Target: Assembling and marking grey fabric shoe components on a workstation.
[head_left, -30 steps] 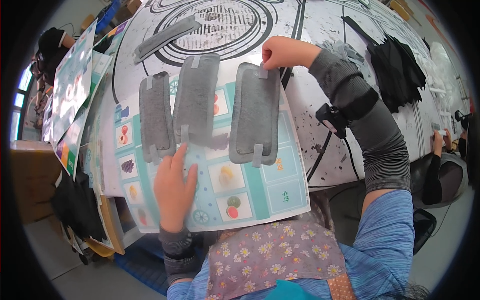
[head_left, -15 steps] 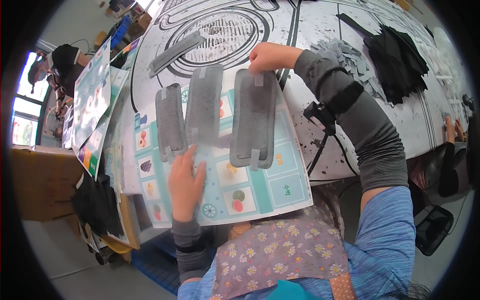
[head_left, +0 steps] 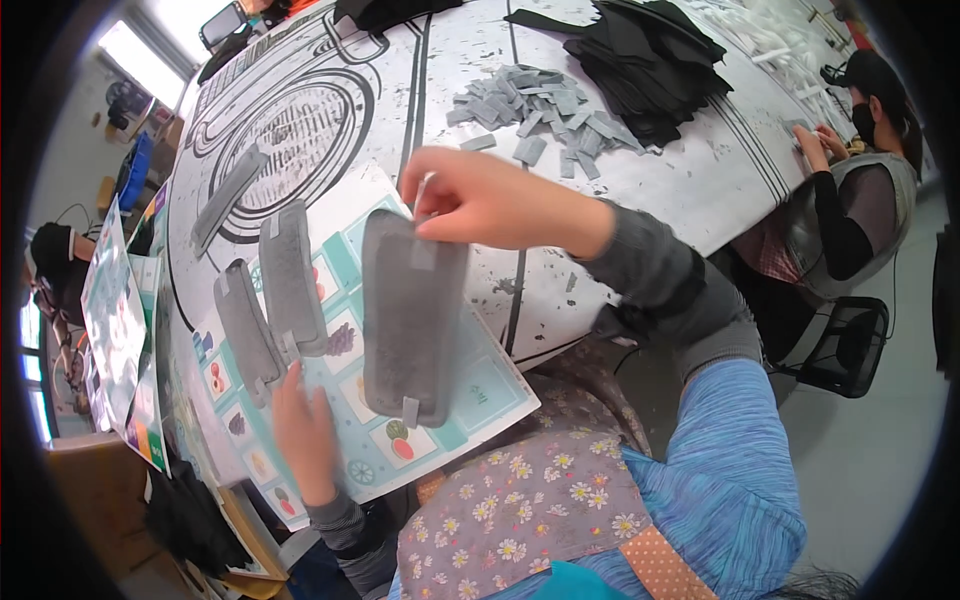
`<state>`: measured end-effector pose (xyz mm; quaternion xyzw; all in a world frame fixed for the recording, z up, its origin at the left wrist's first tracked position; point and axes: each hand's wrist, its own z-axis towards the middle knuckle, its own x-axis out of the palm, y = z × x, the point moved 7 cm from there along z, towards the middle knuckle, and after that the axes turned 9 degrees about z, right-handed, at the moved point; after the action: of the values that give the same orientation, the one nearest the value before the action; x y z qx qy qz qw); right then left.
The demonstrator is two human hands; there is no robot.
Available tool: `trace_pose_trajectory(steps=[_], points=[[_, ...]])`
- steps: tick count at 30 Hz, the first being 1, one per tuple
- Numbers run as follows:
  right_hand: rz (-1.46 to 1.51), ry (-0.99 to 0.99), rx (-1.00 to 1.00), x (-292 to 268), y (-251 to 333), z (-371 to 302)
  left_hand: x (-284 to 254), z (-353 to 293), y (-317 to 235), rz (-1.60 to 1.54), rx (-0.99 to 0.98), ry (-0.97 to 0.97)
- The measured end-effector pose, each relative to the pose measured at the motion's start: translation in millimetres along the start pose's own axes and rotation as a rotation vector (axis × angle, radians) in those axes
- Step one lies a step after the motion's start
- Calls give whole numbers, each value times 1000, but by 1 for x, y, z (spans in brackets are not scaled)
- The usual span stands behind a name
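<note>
My right hand [head_left: 495, 200] pinches the top edge of a flat grey fabric pad [head_left: 415, 320] with small light-grey tabs at both ends. This pad hangs over the right part of a printed picture sheet [head_left: 350, 475]. A second grey pad [head_left: 292, 275] lies to its left, and a third, narrower pad [head_left: 247, 330] lies farther left. My left hand [head_left: 305, 440] is slightly blurred, with fingers stretched out and holding nothing. Its fingertips are by the middle pad's lower tab; whether they touch is unclear.
Another grey pad [head_left: 230, 200] lies toward the far left on the patterned tabletop [head_left: 380, 120]. Beyond my right hand are a pile of small grey pieces [head_left: 550, 110] and a stack of black fabric strips [head_left: 650, 65]. A person [head_left: 850, 190] sits at the right; printed boards [head_left: 115, 330] stand left.
My right hand has brought the right-hand pad nearer to me, over the lower pictures on the sheet. The whole view has swung to the right. My left hand stays near the pads' lower ends.
</note>
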<state>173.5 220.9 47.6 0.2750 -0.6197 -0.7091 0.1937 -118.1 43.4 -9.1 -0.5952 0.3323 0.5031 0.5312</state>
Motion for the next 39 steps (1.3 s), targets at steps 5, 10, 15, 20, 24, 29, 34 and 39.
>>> trace_pose_trajectory(steps=[5,10,15,20,24,29,34,39], points=[[101,-364,135,-95,7,-105,3,0,1,-4,14,10],[60,-713,232,-238,-24,-225,3,2,-1,4,-15,40],[-123,-934,463,-381,-77,-312,-1,-2,4,35,21,-25],[-1428,-1353,449,-540,-47,-401,8,9,12,50,164,-106],[-1025,-1186,-9,-422,-72,-224,-1,1,5,144,131,-134],[-533,-361,-158,-139,-18,9,0,-8,13,98,135,-156],[-621,91,-316,20,-16,132,-2,-1,6,59,113,-129],[-630,332,-402,147,-21,153,-16,-13,11,-52,82,-163]])
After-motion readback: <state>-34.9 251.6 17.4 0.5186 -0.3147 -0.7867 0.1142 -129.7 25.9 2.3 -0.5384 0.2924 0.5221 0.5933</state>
